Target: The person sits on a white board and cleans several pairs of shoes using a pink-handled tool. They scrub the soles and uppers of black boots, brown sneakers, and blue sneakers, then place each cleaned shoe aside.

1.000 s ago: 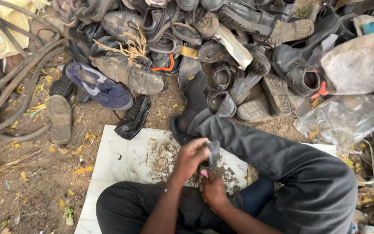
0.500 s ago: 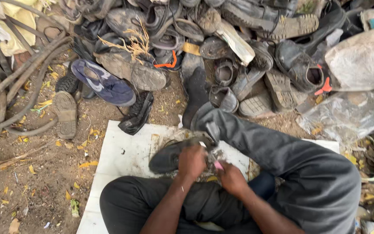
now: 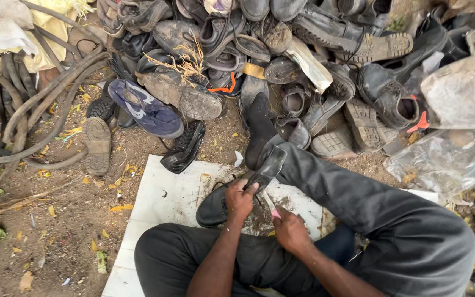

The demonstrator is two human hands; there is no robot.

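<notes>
Black shoe (image 3: 215, 204) is laid on its side on the white board (image 3: 160, 201), w/ its loosened sole (image 3: 266, 168) peeled upward. Left hand (image 3: 240, 199) is closed around the shoe at the sole joint, prob. so the upper is pinned while the sole is kept lifted. Right hand (image 3: 290, 228) is closed on a small pink-handled tool (image 3: 273, 210), tip aimed at the gap btwn sole & upper; blade itself too small to tell. Work is braced against the outstretched leg (image 3: 358, 198), sock foot (image 3: 258, 129) just beside the shoe pile (image 3: 281, 66). Open room: bare board to the left of the shoe, dirt ground (image 3: 61, 220) beyond its edge. Right & far sides are crowded by pile & plastic bag (image 3: 446, 159); hoses (image 3: 23, 110) at left, well apart.
</notes>
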